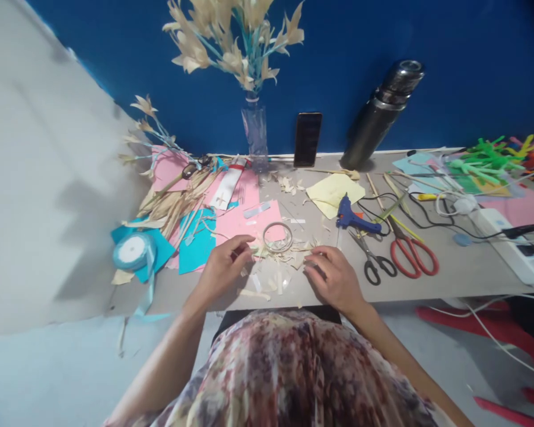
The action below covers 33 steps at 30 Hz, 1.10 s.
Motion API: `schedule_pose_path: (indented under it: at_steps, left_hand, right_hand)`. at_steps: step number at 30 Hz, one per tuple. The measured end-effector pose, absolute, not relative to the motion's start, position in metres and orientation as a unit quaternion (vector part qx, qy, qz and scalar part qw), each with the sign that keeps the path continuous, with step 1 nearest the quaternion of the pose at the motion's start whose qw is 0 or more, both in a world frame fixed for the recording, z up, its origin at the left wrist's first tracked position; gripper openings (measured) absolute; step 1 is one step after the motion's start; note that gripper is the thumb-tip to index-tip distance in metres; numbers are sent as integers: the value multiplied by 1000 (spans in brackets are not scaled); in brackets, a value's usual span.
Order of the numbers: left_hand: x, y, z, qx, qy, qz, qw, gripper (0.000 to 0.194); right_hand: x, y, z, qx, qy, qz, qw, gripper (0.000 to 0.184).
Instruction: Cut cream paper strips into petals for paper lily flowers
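Note:
My left hand (230, 261) hovers low over the front of the table, its fingers loosely bent, with a gap between thumb and forefinger and nothing visible in it. On the other side, my right hand (332, 271) has curved, parted fingers at the edge of a heap of pale husk scraps (285, 256); nothing shows in its grasp. Between the two hands, a ring-shaped roll of tape (277, 237) lies partly on pink paper (231, 228) and partly on the scraps. Clear strips and small cuttings are scattered in front of it.
At right lie a blue glue gun (356, 218), dark-handled scissors (374, 261), red-handled scissors (413, 254) and a power strip (509, 246). Blue ribbon (133, 251) and dried husks (160, 207) are at left. A bottle of husk flowers (255, 130), phone (308, 139) and flask (380, 115) stand behind.

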<state>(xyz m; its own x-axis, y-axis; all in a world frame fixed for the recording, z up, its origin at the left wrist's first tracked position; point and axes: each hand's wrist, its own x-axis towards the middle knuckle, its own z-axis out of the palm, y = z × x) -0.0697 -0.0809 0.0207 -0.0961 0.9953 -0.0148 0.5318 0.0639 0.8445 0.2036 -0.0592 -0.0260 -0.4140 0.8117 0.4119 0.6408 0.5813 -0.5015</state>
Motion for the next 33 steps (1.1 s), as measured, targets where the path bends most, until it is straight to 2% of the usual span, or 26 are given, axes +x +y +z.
schedule_pose_path:
  at_steps: [3,7,12,15,18,21,25,29,31,33]
  left_hand:
    - [-82,-99,25,651,632,285,309,11]
    - [-80,-115,20,736,582,204,279,15]
    - [-59,-116,10,736,568,256,266,9]
    - [-49,-110,10,719,566,281,290,14]
    - [-50,-106,11,671,595,304,322,14]
    - [-59,-107,10,566,642,365,366,13]
    - [-67,-113,11,432,654,461,416,21]
    - [-50,-111,20,453,628,444,451,30]
    - [-36,-105,24,454,635,432,451,19]
    - [-25,-99,26,438,620,439,480,19]
  right_hand:
    - [193,-61,-23,-396,-863,152,275,17]
    - [181,-56,-27,-391,-875,141,249,12]
    - [169,-51,-22,-402,-864,135,271,19]
    - [157,-48,-14,-339,-911,120,204,26]
    - [149,-41,-8,-320,-930,97,152,14]
    - [154,-33,-2,-339,-912,129,194,13]
    - [164,-33,10,-353,-885,161,258,12]
    - [161,-46,21,-382,-880,160,231,12]
    - [159,-51,25,-395,-873,175,227,12]
    - [160,-55,25,-407,-855,208,245,9]
